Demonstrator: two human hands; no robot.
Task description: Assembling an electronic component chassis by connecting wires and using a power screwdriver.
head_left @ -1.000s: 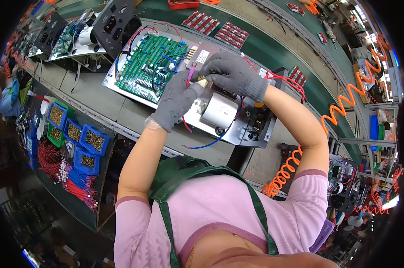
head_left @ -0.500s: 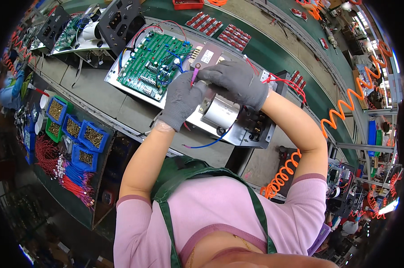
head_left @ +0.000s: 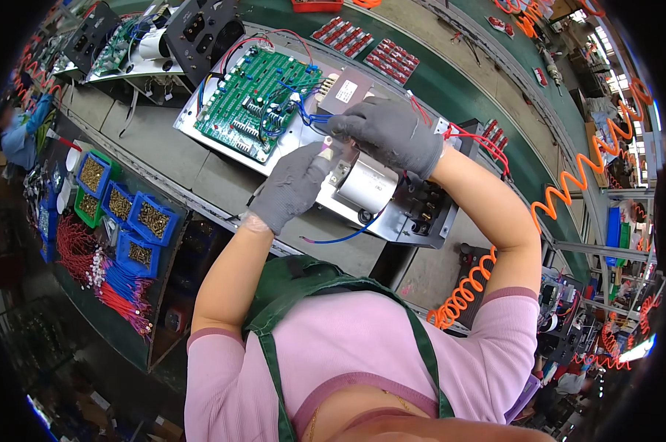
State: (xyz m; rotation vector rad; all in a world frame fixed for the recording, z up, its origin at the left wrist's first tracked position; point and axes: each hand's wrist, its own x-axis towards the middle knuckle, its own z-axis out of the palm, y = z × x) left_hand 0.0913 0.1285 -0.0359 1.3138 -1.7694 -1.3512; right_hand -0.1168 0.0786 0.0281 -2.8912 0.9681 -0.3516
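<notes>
My left hand (head_left: pixel 292 184), in a grey glove, has thumb and finger closed on a small purple-sleeved ring terminal (head_left: pixel 328 145). Over the same spot curls my right hand (head_left: pixel 392 136), also gloved, its fingertips pressed together; what they hold is hidden. Just below them a silver cylinder, apparently a capacitor (head_left: pixel 367 184), lies on the metal chassis (head_left: pixel 274 168). Beside my left hand, a green circuit board (head_left: pixel 256 99) sits on that chassis with blue wires (head_left: pixel 303 110) at its right edge. A grey module with a white label (head_left: pixel 346 90) is behind the fingers.
Another chassis with a black panel (head_left: pixel 200 33) stands at the far left. Blue bins of brass parts (head_left: pixel 152 219) and bundled red and blue leads (head_left: pixel 123 291) are at the left. Red-and-white parts (head_left: pixel 392 61) lie beyond the chassis. Orange coiled hoses (head_left: pixel 462 291) hang at the right.
My left hand has moved slightly down and left, bringing the purple ring terminal lower. The right hand stays almost in place over the chassis.
</notes>
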